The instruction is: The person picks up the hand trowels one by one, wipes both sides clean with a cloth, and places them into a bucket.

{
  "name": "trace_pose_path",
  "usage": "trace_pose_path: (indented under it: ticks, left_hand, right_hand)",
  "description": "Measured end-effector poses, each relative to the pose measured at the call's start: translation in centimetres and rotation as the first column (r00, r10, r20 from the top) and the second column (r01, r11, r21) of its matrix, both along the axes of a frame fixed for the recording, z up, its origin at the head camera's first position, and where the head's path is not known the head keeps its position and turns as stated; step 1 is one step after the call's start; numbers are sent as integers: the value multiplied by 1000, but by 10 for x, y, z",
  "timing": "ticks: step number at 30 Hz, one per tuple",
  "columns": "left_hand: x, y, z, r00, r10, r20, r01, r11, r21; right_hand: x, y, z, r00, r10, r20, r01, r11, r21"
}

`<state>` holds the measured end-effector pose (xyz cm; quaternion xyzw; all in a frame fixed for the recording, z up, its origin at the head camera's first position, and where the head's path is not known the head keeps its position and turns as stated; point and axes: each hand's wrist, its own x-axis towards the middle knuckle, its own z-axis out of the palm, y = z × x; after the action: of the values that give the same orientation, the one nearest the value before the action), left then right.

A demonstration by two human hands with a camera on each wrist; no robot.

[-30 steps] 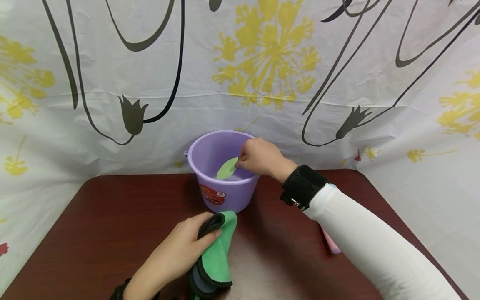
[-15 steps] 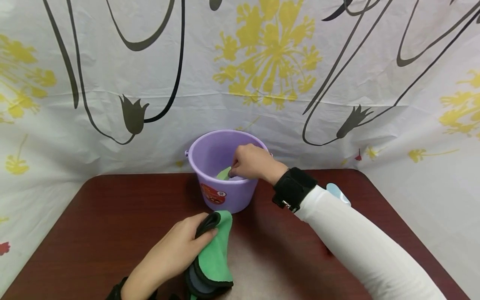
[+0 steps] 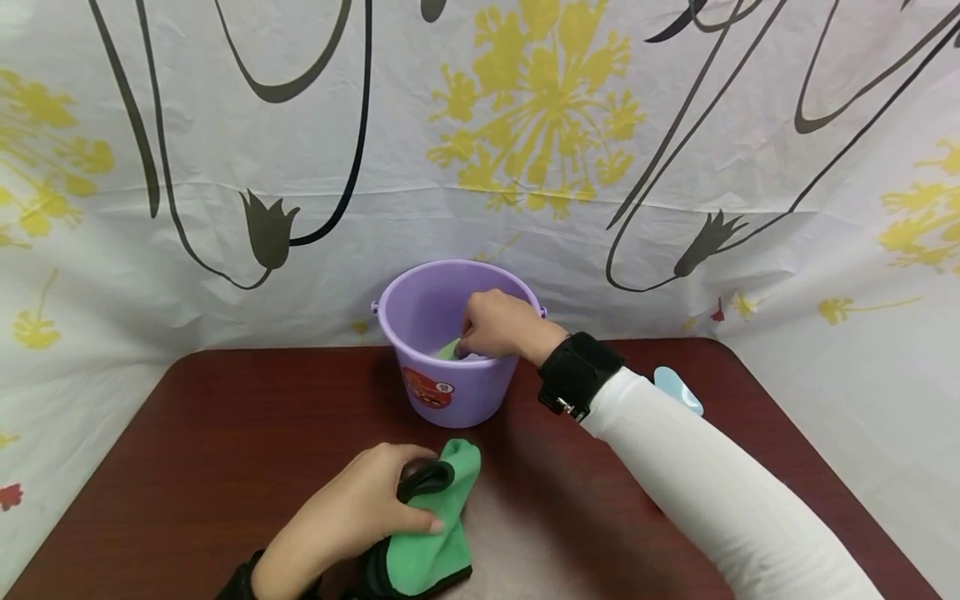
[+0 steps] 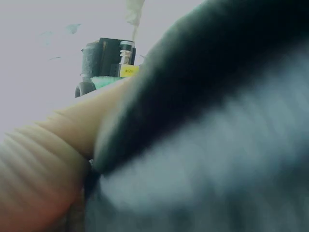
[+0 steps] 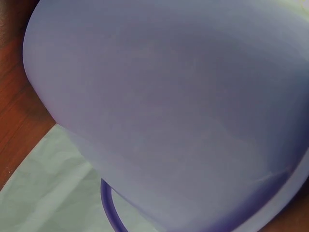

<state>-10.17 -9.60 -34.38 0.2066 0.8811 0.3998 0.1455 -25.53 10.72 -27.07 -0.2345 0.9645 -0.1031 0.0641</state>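
A purple bucket (image 3: 480, 392) with a red label stands at the back of the table. My right hand (image 3: 501, 323) reaches over its rim and pinches a pale green flat piece (image 3: 448, 350), mostly hidden behind the bucket wall and the fingers. The bucket's wall (image 5: 159, 96) fills the right wrist view, which shows no fingers. Nearer the front, my left hand (image 3: 360, 504) holds a folded green cloth (image 3: 427, 546) with black edging between thumb and fingers. In the left wrist view, blurred grey, dark-edged fabric (image 4: 203, 164) covers much of the picture beside the left hand (image 4: 53, 150).
The dark red-brown table (image 3: 247, 433) has a rounded back edge. A light blue object (image 3: 677, 389) lies at the right, partly behind the white sleeve (image 3: 697, 475). Behind the table hangs a white curtain (image 3: 322, 292) printed with flowers.
My right hand has moved lower and slightly left into the bucket with the pale green piece. The left hand has shifted the green cloth, which is now more crumpled.
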Motion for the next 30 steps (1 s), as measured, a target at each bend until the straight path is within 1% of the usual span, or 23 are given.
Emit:
trace_pose_path:
  ticks: [2, 6, 9, 13, 16, 21, 25, 30]
  left_hand:
    - [0, 0, -2, 1000, -5, 2, 5, 1000, -5]
    - [2, 0, -3, 999, 23, -42, -24, 999, -33]
    - [2, -1, -3, 999, 26, -25, -27, 999, -32]
    - [-1, -3, 0, 999, -24, 38, 23, 999, 30]
    - [-4, -6, 3, 997, -65, 28, 62, 994, 86]
    - [-5, -9, 9, 996, -92, 7, 89, 983, 158]
    - [-4, -13, 13, 996, -85, 2, 83, 975, 205]
    - [-3, -17, 18, 998, -34, 46, 21, 966, 258]
  right_hand:
    - [-1, 0, -1, 1000, -7, 3, 7, 1000, 5]
    - [-2, 0, -2, 1000, -16, 3, 15, 1000, 13]
    - [-3, 0, -2, 1000, -15, 10, 14, 1000, 19]
    - [-3, -1, -3, 1000, -4, 30, 3, 1000, 25]
    - [-4, -2, -3, 999, 10, 42, -11, 999, 31]
    - [-5, -2, -3, 998, 26, 50, -29, 998, 51]
    - [-5, -2, -2, 998, 15, 54, -19, 997, 73]
    - [-6, -2, -1, 998, 7, 55, -13, 994, 111]
